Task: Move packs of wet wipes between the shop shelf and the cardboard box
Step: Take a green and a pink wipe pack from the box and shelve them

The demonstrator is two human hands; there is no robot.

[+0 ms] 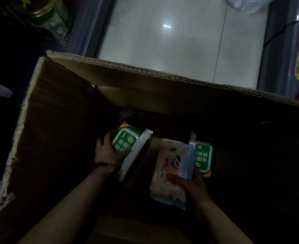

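Gripping a green-lidded pack of wipes, your left hand closes its grip on the pack's near-left edge, so the pack juts toward 1 o'clock from your palm. Your right hand clamps a pink pack at its near end, thumb on top, the pack reaching toward 12 o'clock. Just at 3 o'clock of the pink one sits a second green pack, touching it. All three are deep inside the cardboard box. Its floor is too dark to read; further packs may lie beneath, possibly an orange edge.
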